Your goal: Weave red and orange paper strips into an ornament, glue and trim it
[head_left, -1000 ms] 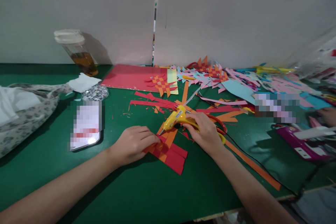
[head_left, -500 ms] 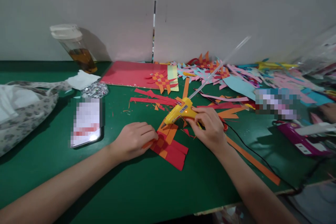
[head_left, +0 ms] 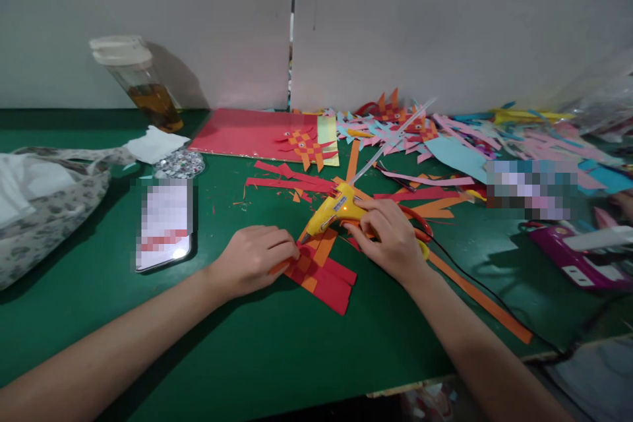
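My right hand (head_left: pixel 388 237) grips a yellow hot glue gun (head_left: pixel 329 211) by its handle, a long clear glue stick (head_left: pixel 390 145) poking out of its back. The nozzle points down at the upper left of a woven piece of red and orange paper strips (head_left: pixel 324 277), at or just above its surface. My left hand (head_left: pixel 260 257) has its fingers closed on the left side of that woven paper, hiding the edge there. Orange and red paper strips (head_left: pixel 353 161) lie around the gun, and orange-handled scissors (head_left: pixel 418 224) are partly hidden behind my right hand.
On the left are a phone (head_left: pixel 165 227), a cloth bag (head_left: pixel 54 211), a bag of sequins (head_left: pixel 179 163) and a bottle of brown liquid (head_left: pixel 148 89). Behind lie a red paper packet (head_left: pixel 247 132), a finished woven fish (head_left: pixel 306 148) and paper scraps. A purple power strip (head_left: pixel 564 254) stands right.
The glue gun has tipped slightly, its glue stick now lower at the back, and its nozzle has moved slightly down and left. My left hand keeps hold of the woven paper.
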`<state>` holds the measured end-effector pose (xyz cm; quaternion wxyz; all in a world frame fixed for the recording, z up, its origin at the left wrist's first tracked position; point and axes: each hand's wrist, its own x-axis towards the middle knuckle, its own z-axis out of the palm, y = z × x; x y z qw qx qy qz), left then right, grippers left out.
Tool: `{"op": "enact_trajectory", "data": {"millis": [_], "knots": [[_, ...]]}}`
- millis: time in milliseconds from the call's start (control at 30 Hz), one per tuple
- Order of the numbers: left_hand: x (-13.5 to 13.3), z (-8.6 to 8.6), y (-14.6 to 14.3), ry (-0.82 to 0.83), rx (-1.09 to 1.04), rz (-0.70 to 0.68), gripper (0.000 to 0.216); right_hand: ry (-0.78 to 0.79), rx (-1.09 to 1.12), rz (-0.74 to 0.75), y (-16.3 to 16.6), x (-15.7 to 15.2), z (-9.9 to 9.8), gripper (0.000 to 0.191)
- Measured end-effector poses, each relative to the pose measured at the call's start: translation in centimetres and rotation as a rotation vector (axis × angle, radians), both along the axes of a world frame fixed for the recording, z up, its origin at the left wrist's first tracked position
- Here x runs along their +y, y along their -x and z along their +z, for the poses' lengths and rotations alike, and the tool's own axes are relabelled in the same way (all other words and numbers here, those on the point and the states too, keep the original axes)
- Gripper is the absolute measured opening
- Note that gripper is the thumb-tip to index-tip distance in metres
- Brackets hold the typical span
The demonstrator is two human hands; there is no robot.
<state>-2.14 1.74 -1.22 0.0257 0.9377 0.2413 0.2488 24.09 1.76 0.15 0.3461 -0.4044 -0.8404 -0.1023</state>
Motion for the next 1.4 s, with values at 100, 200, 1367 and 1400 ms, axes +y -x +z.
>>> {"op": "enact_trajectory", "data": {"millis": [100, 200, 1367, 1400], "knots": [[-0.04, 0.09, -0.01, -0.003, 0.001, -0.002, 0.011, -0.006, -0.016, -0.011, 0.11, 0.02, 0.03, 0.022], [-0.05, 0.26, -0.09, -0.007, 0.002, 0.0, 0.011, 0.001, 0.006, -0.031, 0.01, -0.02, -0.01, 0.021], [-0.08, 0.21, 0.01, -0.03, 0.026, 0.022, 0.011, -0.014, -0.047, -0.054, -0.05, -0.06, 0.08, 0.011], [-0.09, 0.24, 0.01, -0.03, 0.028, 0.023, 0.011, -0.012, -0.049, -0.053, 0.0, -0.06, 0.06, 0.011]]}}
